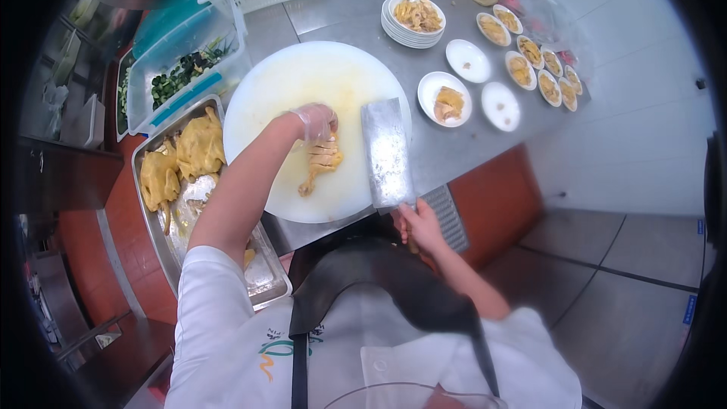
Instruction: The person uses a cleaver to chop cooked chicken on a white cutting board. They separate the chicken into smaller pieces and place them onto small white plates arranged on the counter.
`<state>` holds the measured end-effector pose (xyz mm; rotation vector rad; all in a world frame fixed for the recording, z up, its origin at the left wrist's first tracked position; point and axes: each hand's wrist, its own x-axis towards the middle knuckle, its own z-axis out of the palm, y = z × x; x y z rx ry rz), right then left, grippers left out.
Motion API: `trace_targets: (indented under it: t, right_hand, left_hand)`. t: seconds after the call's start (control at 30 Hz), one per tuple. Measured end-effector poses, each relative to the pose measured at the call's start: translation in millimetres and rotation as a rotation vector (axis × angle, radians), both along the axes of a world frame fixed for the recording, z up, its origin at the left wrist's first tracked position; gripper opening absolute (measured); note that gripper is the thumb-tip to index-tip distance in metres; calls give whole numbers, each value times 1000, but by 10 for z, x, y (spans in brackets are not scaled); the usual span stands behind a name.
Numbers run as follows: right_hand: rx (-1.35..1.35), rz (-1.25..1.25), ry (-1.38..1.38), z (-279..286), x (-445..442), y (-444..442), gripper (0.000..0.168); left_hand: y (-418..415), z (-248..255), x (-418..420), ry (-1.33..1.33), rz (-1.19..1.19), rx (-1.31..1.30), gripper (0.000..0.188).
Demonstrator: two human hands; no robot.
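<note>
A round white cutting board (pixel 272 85) lies before me. On it is a chicken leg (pixel 325 159), cut crosswise into slices, its bony end towards me. My left hand (pixel 315 122), in a clear plastic glove, curls its fingers round the leg's far end; the fingertips are partly hidden. My bare right hand (pixel 419 224) grips the handle of a broad cleaver (pixel 389 153). The cleaver's blade lies flat-side up over the board's right edge, apart from the chicken.
Left of the board, a metal tray (pixel 267 281) holds whole cooked chickens (pixel 199 145). Beyond it stands a plastic bin (pixel 142 96) of chopped greens. Rightward are a plate with chicken pieces (pixel 448 105), near-bare plates (pixel 468 61), a plate stack (pixel 406 37) topped with chicken, and several filled dishes (pixel 519 70).
</note>
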<state>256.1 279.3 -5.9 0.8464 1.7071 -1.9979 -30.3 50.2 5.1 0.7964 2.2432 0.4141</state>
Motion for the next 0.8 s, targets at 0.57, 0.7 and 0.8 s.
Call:
trace_targets:
  t: [0.57, 0.7, 0.8]
  right_hand:
    - [-55, 136, -20, -53, -66, -233, 21]
    - [-57, 311, 17, -161, -135, -388, 23]
    - [-46, 406, 18, -228, -220, -473, 28]
  left_hand:
    - [-39, -189, 1346, 760, 351, 347, 49]
    - [117, -191, 1368, 787, 436, 401, 42]
    - [124, -296, 1345, 755, 561, 427, 38]
